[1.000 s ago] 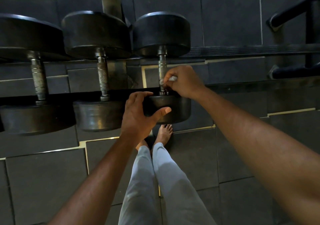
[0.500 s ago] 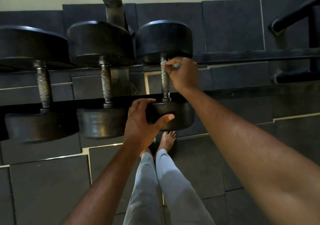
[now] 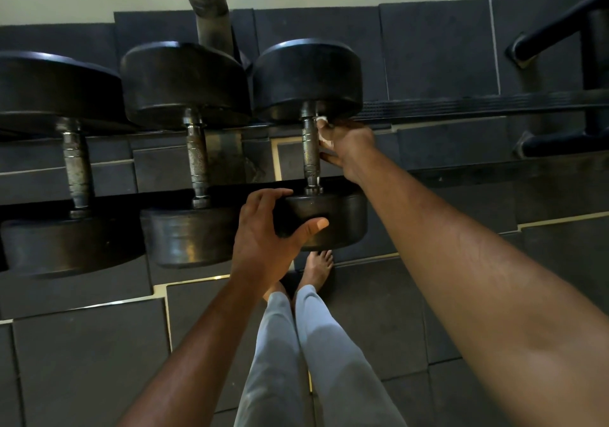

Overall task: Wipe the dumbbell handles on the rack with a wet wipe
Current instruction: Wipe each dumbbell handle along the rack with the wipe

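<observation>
The rightmost of 3 racked dumbbells is being wiped: its handle (image 3: 310, 150) is gripped through a wet wipe (image 3: 322, 119) by the right hand (image 3: 346, 145), its near head steadied in the left hand (image 3: 263, 229) with curled fingers. The other 2 handles look pending.

wet wipe (image 3: 322, 119): mostly hidden in right hand (image 3: 349, 145) | leftmost dumbbell (image 3: 49, 163): cropped

Three dumbbells (image 3: 194, 156) abreast on rack (image 3: 494, 105)

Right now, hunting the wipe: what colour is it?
White: the wet wipe peeks from the right hand; head view.
</observation>
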### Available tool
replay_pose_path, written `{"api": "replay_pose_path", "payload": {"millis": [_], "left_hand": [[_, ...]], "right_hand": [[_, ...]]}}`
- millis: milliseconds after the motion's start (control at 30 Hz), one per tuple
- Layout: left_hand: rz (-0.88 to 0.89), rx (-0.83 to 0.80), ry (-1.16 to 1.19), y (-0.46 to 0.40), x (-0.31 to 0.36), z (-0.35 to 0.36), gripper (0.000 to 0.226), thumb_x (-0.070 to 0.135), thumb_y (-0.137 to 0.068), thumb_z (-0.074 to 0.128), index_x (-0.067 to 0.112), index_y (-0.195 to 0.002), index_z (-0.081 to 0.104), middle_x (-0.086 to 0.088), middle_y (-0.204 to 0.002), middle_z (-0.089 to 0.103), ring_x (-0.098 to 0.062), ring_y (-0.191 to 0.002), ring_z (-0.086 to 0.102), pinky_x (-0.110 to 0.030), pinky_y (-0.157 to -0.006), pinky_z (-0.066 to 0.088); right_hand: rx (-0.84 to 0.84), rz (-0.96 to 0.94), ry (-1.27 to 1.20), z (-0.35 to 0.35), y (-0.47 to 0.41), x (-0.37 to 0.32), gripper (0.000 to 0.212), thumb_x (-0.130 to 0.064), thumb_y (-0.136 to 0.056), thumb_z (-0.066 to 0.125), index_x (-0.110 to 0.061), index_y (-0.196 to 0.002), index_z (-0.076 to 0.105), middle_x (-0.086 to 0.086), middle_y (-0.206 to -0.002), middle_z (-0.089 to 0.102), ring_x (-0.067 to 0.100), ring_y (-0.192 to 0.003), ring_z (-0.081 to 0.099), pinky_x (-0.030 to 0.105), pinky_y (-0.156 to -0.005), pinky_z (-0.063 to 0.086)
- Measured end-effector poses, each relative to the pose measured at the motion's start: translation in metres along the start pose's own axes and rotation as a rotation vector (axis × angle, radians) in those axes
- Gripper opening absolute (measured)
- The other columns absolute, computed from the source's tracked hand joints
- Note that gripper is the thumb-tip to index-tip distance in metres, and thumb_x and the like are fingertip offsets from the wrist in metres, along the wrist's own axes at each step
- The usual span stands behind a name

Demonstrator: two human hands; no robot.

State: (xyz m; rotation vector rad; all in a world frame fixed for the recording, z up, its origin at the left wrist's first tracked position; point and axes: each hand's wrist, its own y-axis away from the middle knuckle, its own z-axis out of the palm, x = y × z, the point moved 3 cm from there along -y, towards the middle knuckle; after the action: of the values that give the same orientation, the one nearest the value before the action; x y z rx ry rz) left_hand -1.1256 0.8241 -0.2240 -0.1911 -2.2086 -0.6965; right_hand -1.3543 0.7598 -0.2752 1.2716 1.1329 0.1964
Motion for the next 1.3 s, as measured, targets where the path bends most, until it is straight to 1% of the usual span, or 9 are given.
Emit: {"api": "replay_pose_path", "payload": {"millis": [167, 367, 533, 667, 800, 967, 1067, 1133, 1300], "left_hand": [[-0.002, -0.001, 0.005, -0.001, 0.0, -0.001, 0.081, 0.078, -0.071, 0.077, 0.038, -0.138, 0.055, 0.014, -0.143, 0.047, -0.004, -0.13, 0.043, -0.014, -0.091, 0.038], [-0.007, 0.0, -0.001, 0.0, 0.002, -0.001, 0.084, 0.078, -0.07, 0.076, 0.037, -0.14, 0.055, 0.013, -0.145, 0.047, -0.003, -0.13, 0.042, -0.013, -0.092, 0.036], [-0.007, 0.013, -0.009, 0.0, 0.001, -0.001, 0.083, 0.079, -0.07, 0.076, 0.037, -0.139, 0.056, 0.014, -0.144, 0.048, -0.002, -0.129, 0.043, -0.018, -0.091, 0.039], [-0.003, 0.026, -0.015, 0.0, 0.001, -0.001, 0.079, 0.074, -0.073, 0.081, 0.037, -0.139, 0.057, 0.014, -0.143, 0.048, -0.001, -0.128, 0.042, -0.019, -0.092, 0.039], [0.002, 0.028, -0.021, 0.0, 0.002, -0.001, 0.08, 0.076, -0.073, 0.079, 0.037, -0.138, 0.056, 0.013, -0.143, 0.049, -0.003, -0.129, 0.043, -0.024, -0.096, 0.041], [-0.003, 0.015, -0.019, 0.0, 0.002, -0.002, 0.08, 0.075, -0.073, 0.08, 0.037, -0.14, 0.056, 0.013, -0.144, 0.048, -0.003, -0.13, 0.043, -0.018, -0.092, 0.038], [-0.007, 0.008, -0.006, 0.0, 0.001, -0.002, 0.08, 0.073, -0.074, 0.081, 0.037, -0.14, 0.056, 0.013, -0.145, 0.048, -0.003, -0.131, 0.042, -0.014, -0.089, 0.035], [-0.001, 0.013, -0.004, 0.0, 0.001, -0.001, 0.079, 0.073, -0.074, 0.082, 0.037, -0.139, 0.056, 0.013, -0.144, 0.048, -0.006, -0.133, 0.045, -0.022, -0.093, 0.04], [-0.006, 0.015, 0.015, 0.0, 0.0, -0.002, 0.079, 0.074, -0.073, 0.081, 0.038, -0.139, 0.056, 0.013, -0.143, 0.049, -0.008, -0.132, 0.047, -0.029, -0.097, 0.046]], "right_hand": [[-0.002, 0.057, 0.141, 0.0, -0.004, -0.002, 0.034, -0.028, -0.086, 0.088, -0.023, -0.117, 0.074, -0.004, -0.111, 0.076, 0.016, -0.106, 0.073, 0.032, -0.072, 0.058], [-0.046, 0.108, 0.408, -0.02, 0.004, 0.005, 0.033, -0.037, -0.087, 0.085, -0.018, -0.112, 0.074, 0.005, -0.115, 0.071, 0.021, -0.109, 0.062, 0.043, -0.099, 0.054], [-0.139, 0.106, 0.548, -0.034, 0.004, 0.021, 0.02, -0.03, -0.087, 0.086, -0.022, -0.105, 0.08, 0.005, -0.111, 0.074, 0.024, -0.107, 0.065, 0.044, -0.094, 0.055], [-0.177, 0.054, 0.678, -0.037, 0.01, 0.021, 0.022, -0.032, -0.089, 0.085, -0.022, -0.107, 0.079, 0.007, -0.114, 0.073, 0.027, -0.113, 0.065, 0.05, -0.107, 0.052], [-0.164, -0.003, 0.813, -0.039, 0.019, 0.017, 0.041, -0.033, -0.078, 0.093, -0.017, -0.113, 0.077, 0.005, -0.109, 0.074, 0.021, -0.104, 0.066, 0.043, -0.099, 0.055], [-0.226, -0.108, 0.856, -0.042, 0.03, 0.006, 0.027, -0.027, -0.083, 0.09, -0.016, -0.106, 0.081, 0.0, -0.105, 0.075, 0.012, -0.101, 0.066, 0.029, -0.083, 0.052], [-0.266, -0.188, 0.794, -0.036, 0.041, -0.009, 0.015, -0.023, -0.091, 0.084, -0.016, -0.104, 0.08, -0.005, -0.105, 0.074, 0.007, -0.099, 0.065, 0.023, -0.084, 0.051], [-0.277, -0.24, 0.722, -0.028, 0.046, -0.02, 0.02, -0.019, -0.093, 0.082, -0.011, -0.111, 0.078, 0.0, -0.112, 0.076, 0.011, -0.102, 0.071, 0.026, -0.086, 0.059], [-0.408, -0.236, 0.567, 0.003, 0.059, -0.041, 0.026, -0.002, -0.1, 0.07, -0.004, -0.126, 0.068, 0.015, -0.118, 0.072, 0.021, -0.09, 0.079, 0.023, -0.068, 0.062]]}}
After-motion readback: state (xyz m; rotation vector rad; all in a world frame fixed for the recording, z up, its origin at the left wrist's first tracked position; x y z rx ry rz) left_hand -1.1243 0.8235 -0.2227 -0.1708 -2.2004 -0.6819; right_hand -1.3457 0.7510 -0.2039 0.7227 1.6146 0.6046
